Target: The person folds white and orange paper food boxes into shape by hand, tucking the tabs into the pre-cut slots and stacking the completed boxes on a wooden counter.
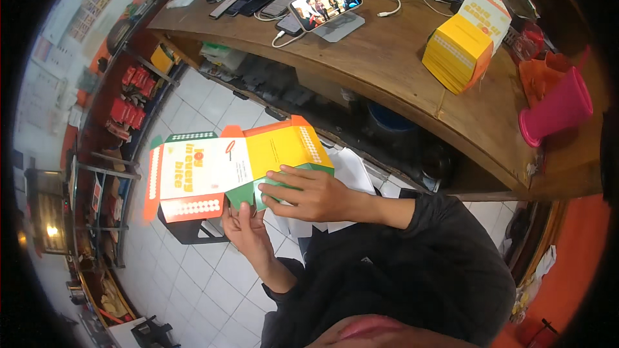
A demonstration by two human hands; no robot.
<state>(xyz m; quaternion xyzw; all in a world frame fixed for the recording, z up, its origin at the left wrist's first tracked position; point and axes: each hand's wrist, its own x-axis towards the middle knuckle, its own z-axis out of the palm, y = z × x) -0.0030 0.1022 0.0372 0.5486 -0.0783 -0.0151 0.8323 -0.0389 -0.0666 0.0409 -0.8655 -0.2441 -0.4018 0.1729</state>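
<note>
An unfolded cardboard box blank (206, 166) in white, orange, yellow and green spreads out in front of me, its flaps sticking out around the edges. At its near edge, by the green flap, my left hand (251, 237) grips it with the thumb up; some of the fingers are hidden. My right hand (316, 194) lies across the green and yellow part with its fingers stretched and apart, touching the card. White sheets (351, 171) show under and beyond the right hand, around my lap.
On the wooden desk (400, 45) stand a stack of yellow box blanks (456, 51), a pink cup (556, 108) and a propped phone (325, 4) playing a video. Other phones and white cables lie behind. A black stool (193, 231) is under the blank; shelves (106, 154) line the left.
</note>
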